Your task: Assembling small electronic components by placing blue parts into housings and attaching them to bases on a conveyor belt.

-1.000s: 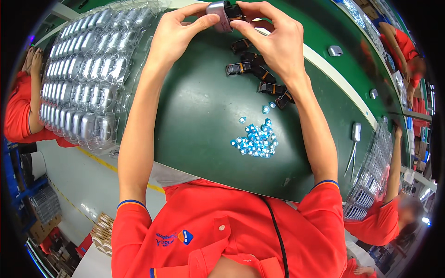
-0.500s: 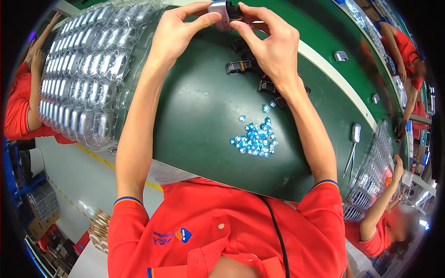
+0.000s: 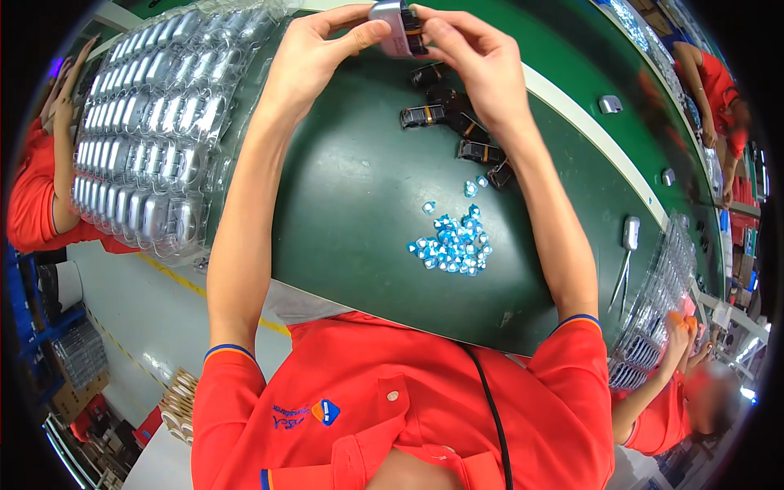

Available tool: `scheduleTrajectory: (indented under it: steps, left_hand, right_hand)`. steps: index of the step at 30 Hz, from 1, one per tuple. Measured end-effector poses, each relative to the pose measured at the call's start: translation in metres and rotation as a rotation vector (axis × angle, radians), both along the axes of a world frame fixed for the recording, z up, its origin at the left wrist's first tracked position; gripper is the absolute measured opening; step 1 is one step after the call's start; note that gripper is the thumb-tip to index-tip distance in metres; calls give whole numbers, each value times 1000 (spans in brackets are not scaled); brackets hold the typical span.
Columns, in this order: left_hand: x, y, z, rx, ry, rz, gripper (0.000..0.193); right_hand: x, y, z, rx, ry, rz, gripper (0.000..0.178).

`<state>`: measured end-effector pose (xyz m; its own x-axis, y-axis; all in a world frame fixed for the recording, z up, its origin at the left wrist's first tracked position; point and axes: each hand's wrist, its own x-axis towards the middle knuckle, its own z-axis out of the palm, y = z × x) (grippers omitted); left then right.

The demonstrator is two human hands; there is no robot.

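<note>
At the far edge of the green table, my left hand [image 3: 314,61] grips a rounded silver casing [image 3: 393,31] between thumb and fingers. A black insert [image 3: 413,37] with an orange-brown strip sits at the casing's right side, partly inside it. My right hand [image 3: 492,73] pinches at that insert with thumb and forefinger; its exact contact is partly hidden. Below the right hand lie several more black inserts [image 3: 421,116] with the same strips. Nearer to me is a loose pile of small blue-and-white pieces [image 3: 449,247], with a few lying apart.
Clear plastic trays of silver casings [image 3: 131,159] stand at the left. Metal tweezers [image 3: 623,278] lie at the right below a silver casing [image 3: 630,233], beside another tray [image 3: 653,302]. Beyond a pale rail, a green belt [image 3: 572,61] carries casings. Co-workers' arms show on both sides.
My right thumb has shifted up and back from the casing's lower edge, exposing more of the black insert. The left hand keeps its grip. A casing on the belt has shifted slightly right.
</note>
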<state>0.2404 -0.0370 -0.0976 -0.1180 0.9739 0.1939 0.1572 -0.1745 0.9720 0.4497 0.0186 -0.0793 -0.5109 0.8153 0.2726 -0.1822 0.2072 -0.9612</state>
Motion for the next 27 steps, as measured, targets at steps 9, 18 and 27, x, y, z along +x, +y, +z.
scheduleTrajectory:
  steps: [9,18,27]
  left_hand:
    - [19,-6,14,169,-70,-160,38]
    - [29,-25,39,161,-225,-310,35]
    - [-32,-23,73,159,635,48,32]
  right_hand:
    - [7,-11,10,-594,210,495,39]
    - [8,-25,23,-397,180,438,39]
    - [17,55,2,470,-456,-279,31]
